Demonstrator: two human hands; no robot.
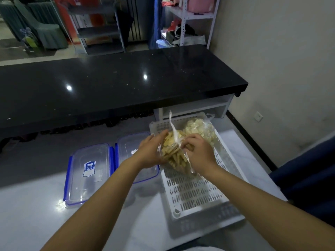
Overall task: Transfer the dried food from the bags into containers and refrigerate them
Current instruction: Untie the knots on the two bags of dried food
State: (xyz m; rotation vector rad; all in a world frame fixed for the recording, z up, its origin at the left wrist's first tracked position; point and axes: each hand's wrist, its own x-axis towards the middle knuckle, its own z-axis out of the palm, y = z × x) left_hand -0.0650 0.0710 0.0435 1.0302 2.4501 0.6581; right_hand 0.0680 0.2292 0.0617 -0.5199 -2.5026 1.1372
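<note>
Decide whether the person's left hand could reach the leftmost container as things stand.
Probably yes: the leftmost container lies left of the left hand, past only the low second container. That hand is against the bag of sticks, though, and must leave it first.

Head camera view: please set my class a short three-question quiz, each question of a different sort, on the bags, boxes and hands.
1. True or false: the two clear plastic boxes with blue clip lids stand open.
2. The right hand pinches: A) the tied neck of the clear bag of tan dried strips; B) a box lid; C) the table edge.
3. Where does the clear bag of pale round pieces lie?
Key: 1 false, both lids are on. 2 A. 3 In the white slotted plastic basket, at its far end.
</note>
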